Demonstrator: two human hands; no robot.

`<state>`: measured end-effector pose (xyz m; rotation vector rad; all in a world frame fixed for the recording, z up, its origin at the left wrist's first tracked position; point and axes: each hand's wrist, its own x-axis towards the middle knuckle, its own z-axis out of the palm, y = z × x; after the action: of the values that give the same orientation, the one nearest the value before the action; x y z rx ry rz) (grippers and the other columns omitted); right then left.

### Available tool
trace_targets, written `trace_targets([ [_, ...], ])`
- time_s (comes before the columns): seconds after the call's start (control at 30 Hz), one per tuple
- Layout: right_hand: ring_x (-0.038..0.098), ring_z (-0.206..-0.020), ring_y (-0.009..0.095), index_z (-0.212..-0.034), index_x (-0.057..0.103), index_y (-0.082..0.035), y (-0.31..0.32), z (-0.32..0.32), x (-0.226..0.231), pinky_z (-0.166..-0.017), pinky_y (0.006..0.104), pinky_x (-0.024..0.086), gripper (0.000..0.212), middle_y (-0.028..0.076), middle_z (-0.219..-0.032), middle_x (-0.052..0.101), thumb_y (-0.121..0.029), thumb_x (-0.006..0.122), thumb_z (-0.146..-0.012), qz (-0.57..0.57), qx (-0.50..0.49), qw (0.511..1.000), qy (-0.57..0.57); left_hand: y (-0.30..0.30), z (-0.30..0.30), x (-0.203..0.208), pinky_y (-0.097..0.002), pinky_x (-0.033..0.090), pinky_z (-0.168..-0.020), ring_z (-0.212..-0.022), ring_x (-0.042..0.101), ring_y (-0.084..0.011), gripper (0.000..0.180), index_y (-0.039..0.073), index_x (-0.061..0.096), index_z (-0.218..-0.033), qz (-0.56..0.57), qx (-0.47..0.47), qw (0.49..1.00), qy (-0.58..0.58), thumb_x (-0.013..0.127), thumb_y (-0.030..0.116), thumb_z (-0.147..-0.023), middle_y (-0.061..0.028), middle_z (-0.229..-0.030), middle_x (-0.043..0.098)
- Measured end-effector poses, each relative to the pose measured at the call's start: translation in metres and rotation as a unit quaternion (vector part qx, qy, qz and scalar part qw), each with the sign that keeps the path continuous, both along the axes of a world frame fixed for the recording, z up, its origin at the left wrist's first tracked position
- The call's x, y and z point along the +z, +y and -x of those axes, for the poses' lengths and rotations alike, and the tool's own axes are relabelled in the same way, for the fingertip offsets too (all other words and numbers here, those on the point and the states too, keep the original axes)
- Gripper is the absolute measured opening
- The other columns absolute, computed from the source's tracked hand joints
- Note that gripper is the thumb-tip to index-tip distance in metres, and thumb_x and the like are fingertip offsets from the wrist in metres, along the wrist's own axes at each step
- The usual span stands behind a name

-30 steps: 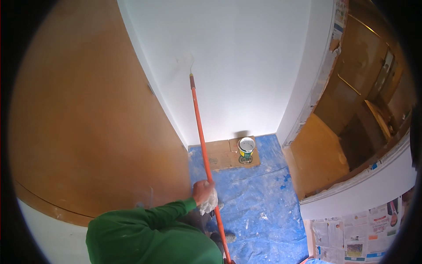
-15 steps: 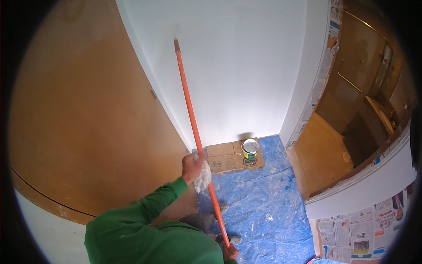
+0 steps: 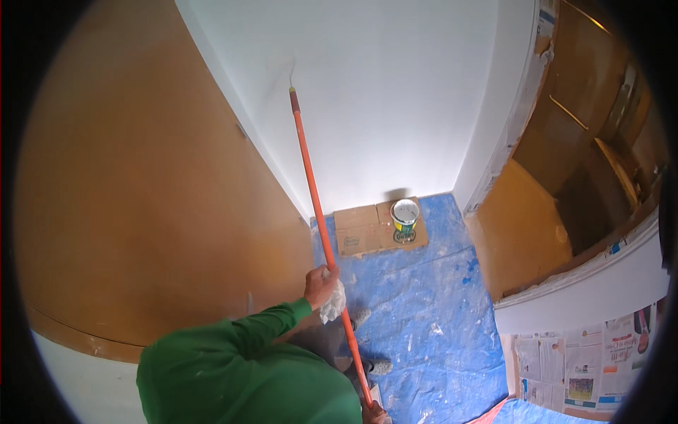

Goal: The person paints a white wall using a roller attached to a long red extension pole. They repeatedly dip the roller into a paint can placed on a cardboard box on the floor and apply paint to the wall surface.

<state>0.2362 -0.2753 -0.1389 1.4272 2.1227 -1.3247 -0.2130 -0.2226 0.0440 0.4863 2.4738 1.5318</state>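
Observation:
A long orange extension pole [image 3: 311,177] slants up from my body to the white wall [image 3: 395,106]. From its dark upper end a thin bent wire [image 3: 292,71] reaches toward the wall; a roller cover, if any, is too pale to make out. My left hand [image 3: 321,286] wraps round the middle of the pole, with a crumpled white cloth [image 3: 333,304] bunched under it against the shaft. At the lower edge my right hand [image 3: 374,413] is closed on the pole's bottom end, partly cut off by the frame.
An open paint bucket [image 3: 405,213] stands on flattened cardboard [image 3: 360,244] by the wall. Blue sheeting [image 3: 424,304] covers the floor. On the left is a brown door [image 3: 141,177]; to the right, a doorway opens on a brown room [image 3: 522,233], with newspaper [image 3: 565,367] nearby.
The pole's upper end has come lower on the wall and slightly right. Both hands have moved a little down and right with it. The view has shifted slightly.

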Motion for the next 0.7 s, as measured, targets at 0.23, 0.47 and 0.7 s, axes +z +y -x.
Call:
trace_targets([
  [0.23, 0.06, -0.079, 0.042, -0.089, 0.057, -0.021, -0.025, -0.04, 0.027, -0.068, 0.0501, 0.047, 0.035, 0.021, -0.083, 0.062, -0.054, 0.046, -0.087, 0.13, 0.022, 0.991, -0.024, -0.017, -0.028, -0.041, -0.0346, 0.045, -0.054, -0.055, 0.057, -0.0165, 0.034, -0.001, 0.063, -0.076, 0.064, -0.034, 0.997, -0.042, 0.062, 0.031, -0.084, -0.0105, -0.059, 0.058],
  [0.47, 0.062, -0.076, 0.036, -0.088, 0.061, -0.018, -0.086, -0.09, -0.022, -0.068, 0.046, 0.048, 0.034, 0.018, -0.08, 0.064, -0.051, 0.051, -0.086, 0.097, -0.019, 0.988, -0.115, -0.024, -0.034, -0.082, -0.0399, 0.047, -0.058, -0.06, 0.062, -0.0247, 0.039, -0.002, 0.062, -0.078, 0.139, -0.061, 0.985, -0.082, 0.059, 0.036, -0.083, -0.0136, -0.064, 0.061],
  [0.7, 0.062, -0.068, 0.041, -0.071, 0.062, -0.005, -0.037, -0.022, 0.06, -0.061, 0.0503, 0.047, 0.053, 0.022, -0.069, 0.062, -0.057, 0.053, -0.08, 0.059, -0.039, 0.99, -0.125, -0.009, -0.015, -0.164, -0.0405, 0.045, -0.056, -0.059, 0.061, -0.0261, 0.041, -0.002, 0.061, -0.071, 0.198, -0.083, 0.967, -0.135, 0.06, 0.038, -0.081, -0.0127, -0.06, 0.06],
])
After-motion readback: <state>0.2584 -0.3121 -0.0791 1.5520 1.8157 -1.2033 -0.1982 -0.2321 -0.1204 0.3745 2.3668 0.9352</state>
